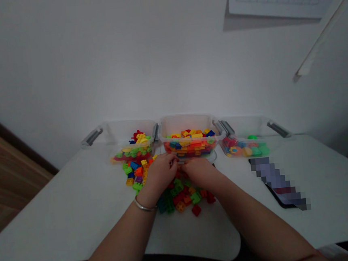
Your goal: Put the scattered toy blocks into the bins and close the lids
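Plastic building bricks [180, 197] lie in a loose spill on the white bench [62, 213], just in front of three transparent plastic boxes that stand side by side along the far edge, against the wall.

At far left, a wooden panel [7, 173] runs past the bench's left edge, with a wide stretch of bench between it and the bricks. The left box [128, 130] is heaped with red, yellow and green pieces, and a strip of loose bricks runs from its front corner toward the hands.

The left hand [161, 174] reaches forward palm down over the spill, a metal bangle [145, 206] on its wrist. Its fingers curve in toward the right hand [199, 173], which also lies palm down, and the fingertips meet at the front wall of the middle box [188, 123]. Both hands are curled rather than spread; whether they pinch a piece is hidden. Both forearms angle up from the bench's near edge, and more bricks lie beneath the wrists.

The middle box is packed with orange, yellow and blue bricks. The right box [243, 126] touches it and holds pink, yellow and green pieces. Further right, a phone [281, 190] lies on the bench, its surface blurred, with open bench around it.
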`<state>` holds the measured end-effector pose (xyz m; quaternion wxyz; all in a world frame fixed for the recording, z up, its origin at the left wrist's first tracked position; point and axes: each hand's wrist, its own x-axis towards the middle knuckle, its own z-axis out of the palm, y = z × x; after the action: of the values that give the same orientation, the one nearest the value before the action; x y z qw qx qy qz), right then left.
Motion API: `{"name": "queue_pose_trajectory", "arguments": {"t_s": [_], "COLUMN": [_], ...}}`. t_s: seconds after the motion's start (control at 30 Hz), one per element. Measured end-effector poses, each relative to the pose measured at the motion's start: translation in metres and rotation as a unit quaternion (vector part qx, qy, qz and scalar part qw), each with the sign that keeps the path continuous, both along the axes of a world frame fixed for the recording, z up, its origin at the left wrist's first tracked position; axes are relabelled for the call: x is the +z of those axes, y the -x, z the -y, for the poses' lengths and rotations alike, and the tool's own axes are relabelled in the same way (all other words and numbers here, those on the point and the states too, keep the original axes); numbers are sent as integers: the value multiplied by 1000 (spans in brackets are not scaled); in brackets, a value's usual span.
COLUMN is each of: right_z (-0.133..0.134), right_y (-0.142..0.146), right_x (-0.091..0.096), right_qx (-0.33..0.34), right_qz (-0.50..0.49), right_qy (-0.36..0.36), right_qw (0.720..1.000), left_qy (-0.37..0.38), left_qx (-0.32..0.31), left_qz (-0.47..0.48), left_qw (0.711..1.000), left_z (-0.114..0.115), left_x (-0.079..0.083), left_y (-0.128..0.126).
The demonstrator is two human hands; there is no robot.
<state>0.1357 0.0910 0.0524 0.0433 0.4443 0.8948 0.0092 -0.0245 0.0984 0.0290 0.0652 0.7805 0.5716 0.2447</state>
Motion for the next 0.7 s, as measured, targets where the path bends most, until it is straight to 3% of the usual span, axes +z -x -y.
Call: {"name": "queue_pose_trajectory", "arguments": {"t_s": [0.13, 0.27, 0.4, 0.47, 0.57, 0.7], "right_z": [4, 9, 4, -5, -19, -31], "right_y": [-4, -25, -61, -78, -94, -97], "right_x": [13, 44, 65, 66, 59, 50], "right_qx": [-9, -8, -88, -128, -174, -204], "right_qz": [-6, -119, -261, -309, -335, -291], "right_qy": [-3, -39, -151, -218, -254, -215], "right_qw": [1000, 992, 949, 917, 891, 910], "left_qy": [4, 0, -9, -8, -5, -4], "left_qx": [3, 2, -2, -2, 0, -1], "left_qz": [-9, 1, 30, 32, 27, 24], "left_qw": [1000, 1000, 1000, 999, 1000, 1000], "left_z": [1, 1, 2, 2, 2, 1], "left_x": [4, 5, 3, 3, 3, 3], "left_y": [-1, -1, 0, 0, 0, -1]}}
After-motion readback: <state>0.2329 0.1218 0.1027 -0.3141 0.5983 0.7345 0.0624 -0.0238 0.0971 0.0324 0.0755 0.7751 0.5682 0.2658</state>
